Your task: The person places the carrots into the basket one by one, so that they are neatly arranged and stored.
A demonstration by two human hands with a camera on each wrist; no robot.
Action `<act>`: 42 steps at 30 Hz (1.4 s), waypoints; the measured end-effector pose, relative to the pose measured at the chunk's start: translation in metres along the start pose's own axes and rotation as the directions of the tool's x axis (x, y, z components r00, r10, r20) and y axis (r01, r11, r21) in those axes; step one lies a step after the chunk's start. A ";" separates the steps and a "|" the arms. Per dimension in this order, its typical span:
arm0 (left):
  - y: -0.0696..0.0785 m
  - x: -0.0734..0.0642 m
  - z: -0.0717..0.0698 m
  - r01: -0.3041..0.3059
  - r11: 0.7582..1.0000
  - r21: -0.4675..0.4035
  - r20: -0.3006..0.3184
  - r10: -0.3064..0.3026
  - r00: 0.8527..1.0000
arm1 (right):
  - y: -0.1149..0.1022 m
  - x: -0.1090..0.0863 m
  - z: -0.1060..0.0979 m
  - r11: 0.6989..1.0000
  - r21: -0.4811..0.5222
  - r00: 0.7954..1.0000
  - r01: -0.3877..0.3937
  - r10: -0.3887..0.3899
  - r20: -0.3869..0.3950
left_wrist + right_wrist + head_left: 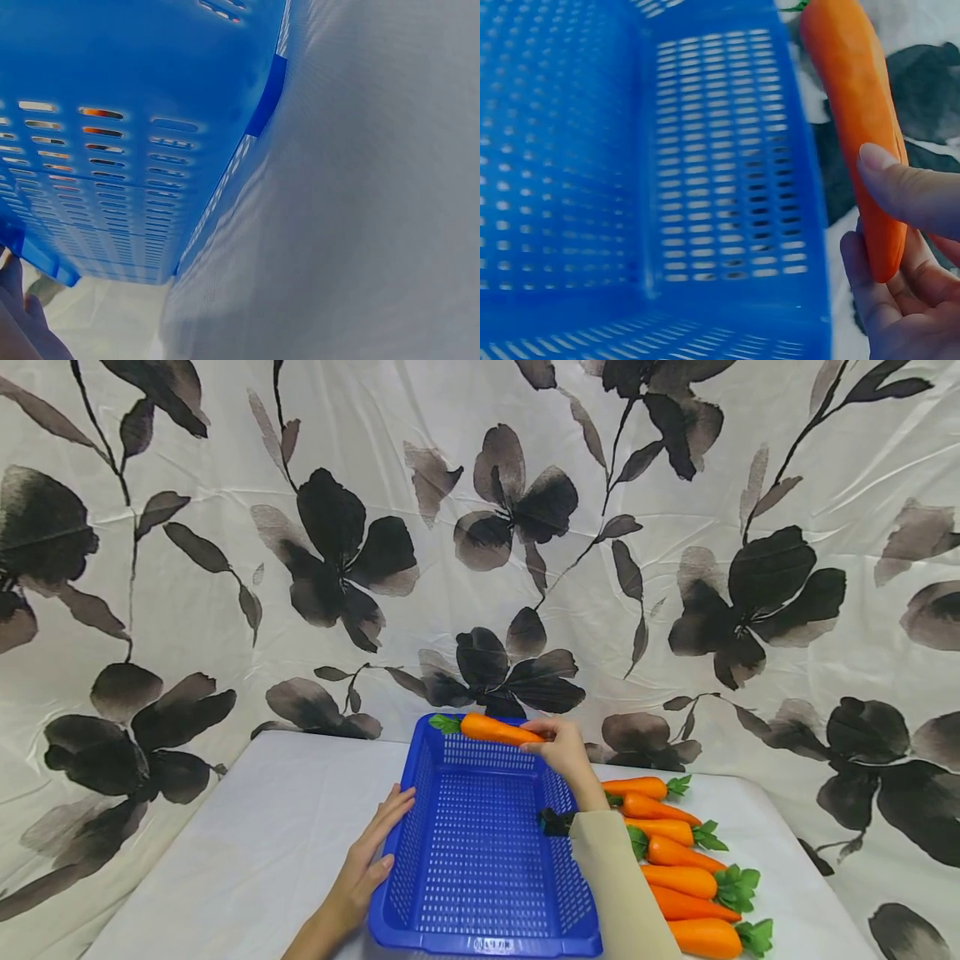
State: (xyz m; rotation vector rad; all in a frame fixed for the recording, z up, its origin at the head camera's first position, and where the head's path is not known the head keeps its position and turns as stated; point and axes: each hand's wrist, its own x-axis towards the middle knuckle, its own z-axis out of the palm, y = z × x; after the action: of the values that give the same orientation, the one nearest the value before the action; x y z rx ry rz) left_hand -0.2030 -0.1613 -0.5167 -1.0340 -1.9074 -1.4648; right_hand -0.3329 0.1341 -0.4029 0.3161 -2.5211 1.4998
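Observation:
My right hand (561,752) pinches an orange carrot (495,729) by its narrow end, over the far rim of a blue plastic basket (480,943). The carrot's green leafy top points left. In the right wrist view, the thumb lies on the carrot (859,105) and the fingers are behind its tip. On the basket's left side, my left hand (367,852) rests against the rim with its fingers extended. The inside of the basket shows a bare perforated floor. The left wrist view shows the basket's slotted outer wall (135,45) and part of the left hand (30,322).
Several more carrots (682,882) with green tops lie in a column on the white table (247,843), right of the basket and partly behind the right sleeve (618,885). A floral cloth (510,593) hangs behind the table. A black wrist device (557,822) sits at the right wrist.

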 end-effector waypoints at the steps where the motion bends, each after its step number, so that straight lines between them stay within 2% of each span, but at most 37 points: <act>1: 0.000 0.000 0.000 0.006 1.000 -0.001 0.002 -0.006 1.000 | 0.002 0.000 0.003 1.000 -0.014 1.000 0.001 -0.001 0.006; 7: 0.002 0.000 0.001 0.029 1.000 -0.003 0.006 -0.029 1.000 | 0.012 0.000 0.014 0.993 -0.122 0.999 0.005 0.002 0.052; 12: 0.001 0.002 0.000 0.023 1.000 0.001 0.012 -0.023 1.000 | 0.020 0.001 0.019 0.985 -0.169 0.997 -0.033 0.044 0.065; 19: -0.001 0.002 0.000 0.011 1.000 -0.006 0.011 -0.011 1.000 | 0.027 0.006 0.026 0.961 -0.277 0.990 -0.022 0.058 0.125; 22: -0.001 0.001 0.000 -0.002 1.000 -0.005 0.008 0.002 1.000 | 0.030 0.008 0.031 0.937 -0.348 0.986 -0.023 0.079 0.147; 25: 0.000 0.001 0.000 0.016 1.000 0.003 0.007 -0.016 1.000 | 0.031 0.008 0.036 0.905 -0.423 0.980 -0.035 0.114 0.164; 30: 0.004 0.001 0.001 0.059 0.998 0.010 0.011 -0.059 0.998 | 0.028 0.004 0.044 0.830 -0.557 0.975 -0.034 0.151 0.165; 35: 0.006 0.000 0.001 0.067 0.998 0.011 0.008 -0.067 0.998 | 0.034 0.003 0.056 0.761 -0.648 0.980 -0.011 0.137 0.145; 38: 0.007 0.001 0.000 0.085 0.996 0.016 0.011 -0.085 0.996 | 0.036 0.003 0.060 0.739 -0.674 0.984 -0.010 0.126 0.123; 42: 0.007 0.000 0.000 0.097 0.995 0.020 0.015 -0.098 0.995 | 0.037 0.002 0.062 0.728 -0.685 0.993 -0.030 0.100 0.063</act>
State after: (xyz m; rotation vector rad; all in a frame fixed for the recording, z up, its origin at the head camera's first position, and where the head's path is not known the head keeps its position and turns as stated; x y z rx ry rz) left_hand -0.1977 -0.1605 -0.5124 -0.9587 -2.0046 -1.4927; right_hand -0.3487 0.0965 -0.4628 0.1758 -2.9611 0.4687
